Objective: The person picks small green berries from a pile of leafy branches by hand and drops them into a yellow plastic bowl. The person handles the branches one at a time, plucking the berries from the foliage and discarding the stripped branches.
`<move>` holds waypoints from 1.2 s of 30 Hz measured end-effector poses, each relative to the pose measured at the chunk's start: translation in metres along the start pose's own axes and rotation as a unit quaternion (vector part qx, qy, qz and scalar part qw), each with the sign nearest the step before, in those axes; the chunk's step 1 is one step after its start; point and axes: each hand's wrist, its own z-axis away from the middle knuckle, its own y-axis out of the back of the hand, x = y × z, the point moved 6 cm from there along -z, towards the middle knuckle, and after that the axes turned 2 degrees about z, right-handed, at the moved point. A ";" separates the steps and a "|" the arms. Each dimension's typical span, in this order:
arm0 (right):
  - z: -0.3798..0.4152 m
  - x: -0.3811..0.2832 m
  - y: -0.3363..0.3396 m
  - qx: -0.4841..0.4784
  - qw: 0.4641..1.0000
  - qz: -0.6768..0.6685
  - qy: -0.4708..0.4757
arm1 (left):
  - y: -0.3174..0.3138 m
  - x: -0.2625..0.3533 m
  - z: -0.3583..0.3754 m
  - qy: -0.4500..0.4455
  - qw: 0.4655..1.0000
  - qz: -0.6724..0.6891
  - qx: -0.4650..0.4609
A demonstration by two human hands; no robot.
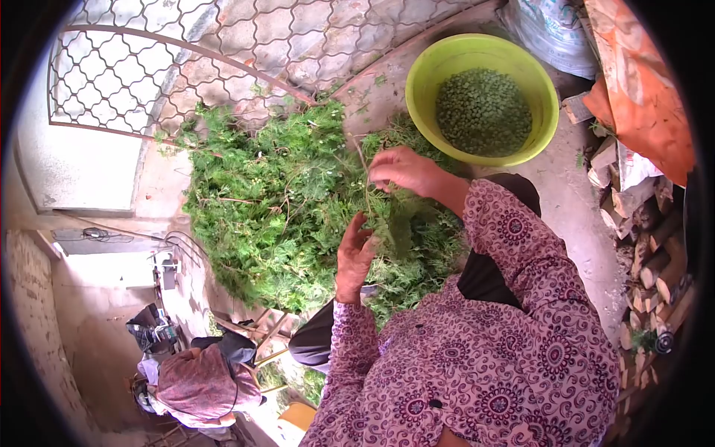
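A thin leafy evergreen branch [368, 200] hangs between my hands, its bare stem rising past my right fingers. My right hand [406, 170] has its fingers closed on the branch near the upper stem. Lower down, my left hand [356, 257] curls its fingers at the leafy part of the same branch. Under and around both hands spreads a big heap of cut green branches [261, 201], reaching to my knees. Beyond my right hand stands a yellow-green plastic tub [547, 119], partly filled with small round green pieces [484, 112].
A wavy metal grille [246, 45] borders the heap at the back. Stacked firewood [652, 268], an orange sack [640, 97] and a white sack [551, 37] line the right side. At lower left, another person [201, 380] is bent over beside a wooden frame [272, 331].
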 end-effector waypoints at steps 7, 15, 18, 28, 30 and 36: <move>0.005 0.021 -0.019 -0.004 0.990 0.143 0.010 | -0.030 -0.030 -0.012 0.049 0.996 0.075 0.001; 0.002 0.027 -0.029 0.023 0.970 0.239 0.029 | -0.020 -0.063 0.004 0.066 0.992 0.072 0.080; 0.003 0.036 -0.041 -0.013 0.984 0.177 -0.004 | -0.014 -0.075 -0.009 0.054 0.988 0.087 0.116; 0.002 0.008 -0.009 0.013 0.995 0.094 -0.042 | 0.021 -0.039 0.002 -0.003 0.974 0.163 0.157; 0.001 0.010 0.006 0.080 0.994 0.063 -0.036 | 0.034 -0.035 0.003 -0.014 0.972 0.167 0.168; 0.022 0.036 -0.015 -0.053 0.983 0.124 -0.122 | 0.056 -0.010 0.009 -0.074 0.958 0.156 0.231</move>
